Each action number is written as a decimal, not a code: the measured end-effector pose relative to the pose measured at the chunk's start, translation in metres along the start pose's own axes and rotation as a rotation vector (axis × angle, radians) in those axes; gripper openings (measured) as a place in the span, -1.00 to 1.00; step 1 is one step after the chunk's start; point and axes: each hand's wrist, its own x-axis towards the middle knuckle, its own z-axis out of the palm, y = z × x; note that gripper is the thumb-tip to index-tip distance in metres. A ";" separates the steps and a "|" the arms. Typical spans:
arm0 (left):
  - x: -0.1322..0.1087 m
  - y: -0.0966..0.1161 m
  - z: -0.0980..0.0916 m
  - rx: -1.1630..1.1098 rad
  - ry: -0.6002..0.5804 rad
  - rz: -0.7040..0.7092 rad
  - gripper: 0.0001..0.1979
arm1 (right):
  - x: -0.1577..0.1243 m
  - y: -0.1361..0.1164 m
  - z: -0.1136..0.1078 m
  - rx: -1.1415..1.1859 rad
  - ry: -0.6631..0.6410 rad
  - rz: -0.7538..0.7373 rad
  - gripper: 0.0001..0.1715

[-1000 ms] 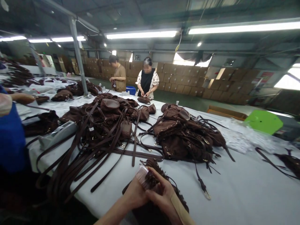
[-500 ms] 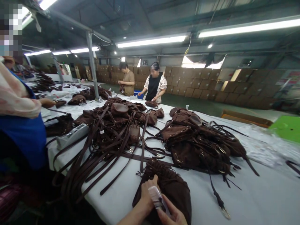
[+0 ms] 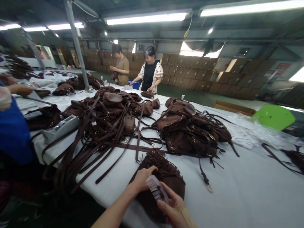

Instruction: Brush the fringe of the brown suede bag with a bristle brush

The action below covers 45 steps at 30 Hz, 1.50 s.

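1. Since a second ago, both hands have parted from around the fringe (image 3: pixel 163 164); the comb (image 3: pixel 157 188) now sits lower, above the body of the bag (image 3: pixel 176 184).
2. Right hand (image 3: pixel 174 205): thumb and fingers are closed around the comb's back, teeth pointing away towards the left hand (image 3: pixel 142 181).
3. Left hand: it rests on the bag just below the fringe, index finger stretched out; whether its fingertips pinch anything, I cannot tell.
4. Bag: it lies on the table (image 3: pixel 228 193) right before the person, near two heaps of similar bags (image 3: pixel 110 110) (image 3: pixel 190 134).
5. Handling, as I judge it: the bag looks soft, limp and fairly light, so it is best steadied flat by its body; the fringe looks floppy and easily tangled. The comb seems light, stiff and smooth, its thin teeth breakable; its back is the place to hold.
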 end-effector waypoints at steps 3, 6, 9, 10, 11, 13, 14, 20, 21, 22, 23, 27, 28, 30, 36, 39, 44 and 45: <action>-0.018 0.010 -0.030 -0.286 -0.253 0.212 -0.59 | 0.001 -0.014 -0.006 0.022 0.021 0.045 0.29; -0.026 0.023 -0.045 -0.552 -0.225 0.224 -0.66 | 0.004 -0.032 -0.003 0.029 -0.036 0.025 0.25; -0.023 0.028 -0.037 -0.722 -0.132 0.131 -0.69 | 0.011 -0.043 0.006 0.000 -0.063 0.011 0.25; -0.021 0.027 -0.032 -0.760 -0.125 0.106 -0.68 | 0.014 -0.044 0.008 -0.012 -0.067 0.008 0.28; -0.019 0.025 -0.026 -0.800 -0.120 0.075 -0.68 | 0.017 -0.043 0.011 -0.020 -0.073 0.006 0.32; -0.017 0.017 -0.013 -0.908 -0.110 0.000 -0.69 | 0.023 -0.038 0.014 -0.029 -0.083 0.008 0.37; -0.016 0.013 -0.008 -0.966 -0.105 -0.033 -0.67 | 0.025 -0.035 0.015 -0.032 -0.081 0.007 0.35; -0.016 -0.004 0.012 -1.112 0.084 -0.162 -0.62 | 0.035 -0.013 0.022 -0.036 -0.064 0.011 0.22; -0.016 -0.005 0.013 -1.145 0.091 -0.178 -0.62 | 0.037 -0.011 0.023 -0.026 -0.057 0.010 0.26; -0.016 -0.005 0.014 -1.172 0.081 -0.193 -0.62 | 0.039 -0.009 0.024 -0.017 -0.045 0.011 0.30; -0.016 -0.006 0.014 -1.185 0.068 -0.211 -0.61 | 0.041 -0.008 0.025 -0.012 -0.039 0.017 0.37; -0.011 -0.009 0.017 -1.097 0.218 -0.271 -0.59 | 0.049 -0.009 0.030 -0.018 -0.029 0.049 0.55; -0.009 -0.010 0.020 -1.052 0.314 -0.277 -0.60 | 0.051 -0.010 0.033 -0.024 -0.030 0.051 0.54; -0.004 -0.016 0.027 -0.954 0.489 -0.291 -0.64 | 0.054 -0.010 0.041 -0.030 -0.032 0.049 0.47; 0.011 -0.039 0.031 -0.833 0.702 -0.318 -0.74 | 0.036 -0.011 0.065 0.010 -0.064 0.026 0.20; 0.023 -0.050 0.017 -0.823 0.766 -0.345 -0.69 | 0.013 -0.015 0.062 0.083 -0.167 -0.026 0.06; 0.031 -0.049 0.008 -0.950 0.718 -0.271 -0.57 | -0.010 -0.020 0.032 0.122 -0.029 -0.031 0.10; 0.028 -0.046 0.009 -0.996 0.691 -0.256 -0.54 | -0.011 -0.021 0.026 0.113 -0.014 -0.014 0.12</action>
